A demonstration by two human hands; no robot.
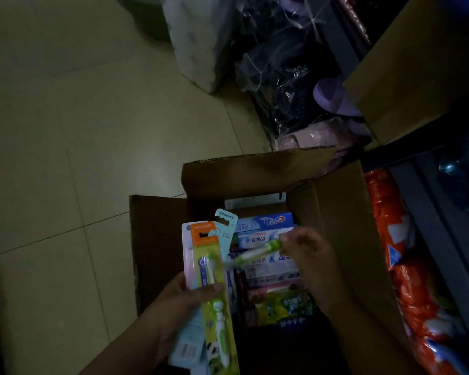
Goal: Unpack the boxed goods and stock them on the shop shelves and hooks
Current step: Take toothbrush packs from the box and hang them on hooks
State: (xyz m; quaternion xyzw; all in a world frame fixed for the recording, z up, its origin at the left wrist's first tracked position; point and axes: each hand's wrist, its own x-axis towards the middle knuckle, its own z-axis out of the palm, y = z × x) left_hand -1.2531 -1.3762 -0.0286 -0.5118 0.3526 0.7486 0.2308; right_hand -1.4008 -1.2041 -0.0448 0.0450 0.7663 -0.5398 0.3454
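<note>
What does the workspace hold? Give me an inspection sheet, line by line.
Surface: pale tiled floor, dim light.
Job's things: open box holding toothpaste cartons and a green packet.
Clutter: orange packs right of the box; plastic-wrapped slippers beyond it; white bundle; second carton.
Hands: left hand grips a fan of toothbrush cards; right hand pinches a green toothbrush over the box.
Cables: nothing seen.
Surroundings: dark shelf frame on the right.
</note>
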